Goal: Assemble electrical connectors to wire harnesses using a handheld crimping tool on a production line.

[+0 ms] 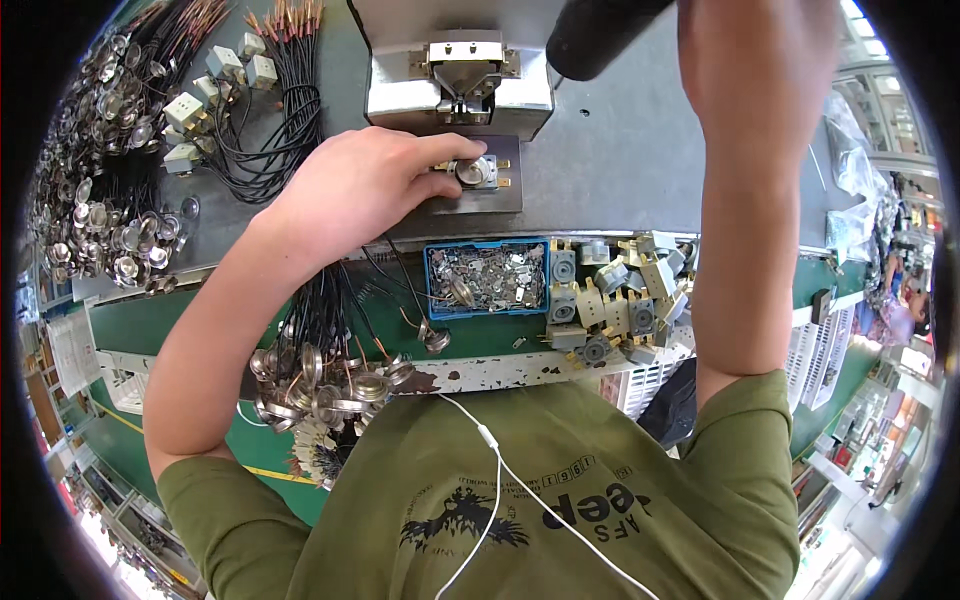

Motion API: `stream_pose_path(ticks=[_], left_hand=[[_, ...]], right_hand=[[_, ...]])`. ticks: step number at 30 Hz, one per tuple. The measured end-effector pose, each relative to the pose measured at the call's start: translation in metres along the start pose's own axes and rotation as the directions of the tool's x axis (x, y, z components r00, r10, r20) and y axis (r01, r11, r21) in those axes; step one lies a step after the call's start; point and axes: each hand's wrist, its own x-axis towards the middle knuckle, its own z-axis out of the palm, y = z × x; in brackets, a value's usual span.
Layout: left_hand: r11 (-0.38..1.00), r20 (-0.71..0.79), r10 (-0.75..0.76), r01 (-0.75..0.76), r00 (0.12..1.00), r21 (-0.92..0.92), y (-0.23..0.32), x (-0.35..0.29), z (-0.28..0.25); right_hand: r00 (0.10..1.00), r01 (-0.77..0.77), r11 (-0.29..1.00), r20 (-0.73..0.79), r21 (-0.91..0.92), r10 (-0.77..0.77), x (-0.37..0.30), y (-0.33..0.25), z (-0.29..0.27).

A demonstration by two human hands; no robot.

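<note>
My left hand (365, 180) reaches over the metal plate (500, 203) in front of a bench press (463, 70). Between its thumb and index finger it pinches a small grey switch block with a round metal cap (474, 172); gold-coloured terminals stick out on the block's right side. The block rests on the plate, just in front of the press's metal jaw. My right hand (760, 60) is raised at the upper right, beside a thick black cylindrical bar (605, 40). Its fingers are cut off by the top edge, so what they hold cannot be seen.
A blue tray (486, 314) of small metal terminals sits near the bench edge, beside piled grey switch blocks (605, 300). Bundled black wires with round metal caps hang over the front edge (330, 385). More capped wires (120, 150) and wired blocks (185, 112) lie at left; clear plastic (850, 170) at right.
</note>
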Motion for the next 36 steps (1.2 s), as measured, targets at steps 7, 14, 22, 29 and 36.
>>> stream_pose_path(ticks=[7, 14, 22, 29, 36], left_hand=[[0.998, -0.045, 0.023, -0.021, 0.999, 0.057, -0.001, -0.002, 0.005], [0.997, -0.049, 0.035, -0.031, 0.998, 0.069, 0.000, -0.004, 0.005], [0.998, -0.012, 0.013, -0.013, 1.000, 0.059, 0.004, -0.003, 0.003], [1.000, -0.017, 0.020, -0.020, 1.000, 0.019, 0.002, -0.001, 0.005], [0.997, 0.065, -0.014, 0.008, 0.998, 0.079, 0.005, -0.004, 0.002]], right_hand=[[0.994, 0.027, 0.990, -0.110, 0.135, -0.012, -0.006, -0.007, 0.017], [0.980, 0.106, 0.952, -0.194, 0.289, -0.050, -0.009, -0.021, 0.041], [0.967, 0.129, 0.865, -0.253, 0.485, -0.002, -0.015, -0.030, 0.057], [0.946, 0.308, 0.305, -0.257, 0.901, -0.196, -0.002, 0.008, 0.076], [0.946, 0.087, 0.970, -0.325, 0.227, -0.009, -0.017, -0.033, 0.075]])
